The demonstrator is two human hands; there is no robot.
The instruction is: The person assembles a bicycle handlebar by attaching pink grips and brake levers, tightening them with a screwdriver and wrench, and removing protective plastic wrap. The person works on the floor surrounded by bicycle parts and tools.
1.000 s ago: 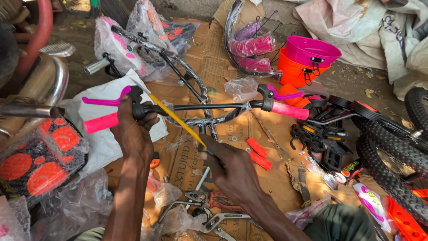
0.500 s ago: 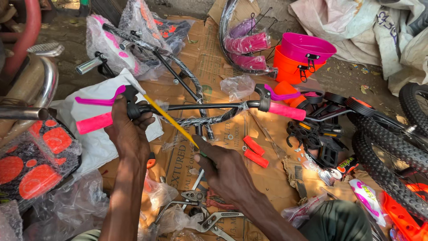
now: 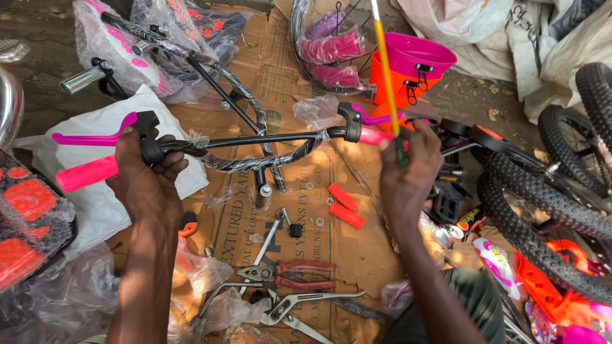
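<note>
Left hand (image 3: 145, 175) fingers wrapped tight around the black handlebar (image 3: 255, 141) at its left end, just inboard of the neon-pink grip (image 3: 86, 173), with the magenta brake lever (image 3: 95, 135) above the knuckles. Right hand (image 3: 408, 169) closed around the dark handle of a yellow-shafted screwdriver (image 3: 386, 70), shaft pointing up toward the top of the frame, tip clear of the bar. Handlebar runs across frame centre, held above the cardboard (image 3: 357, 248). Progress, as I read it: both pink grips and both levers look fitted, the right lever (image 3: 373, 118) beside the right hand; stem (image 3: 262, 181) hangs free below the bar and plastic wrap still clings mid-bar, so the bar isn't mounted on any frame yet. Pliers (image 3: 287, 275) and spanners lie lower centre, two orange-red pedal pieces (image 3: 344, 205) mid-frame, knobby tyres (image 3: 542, 191) at right, orange-and-pink basket (image 3: 411, 73) upper right.
</note>
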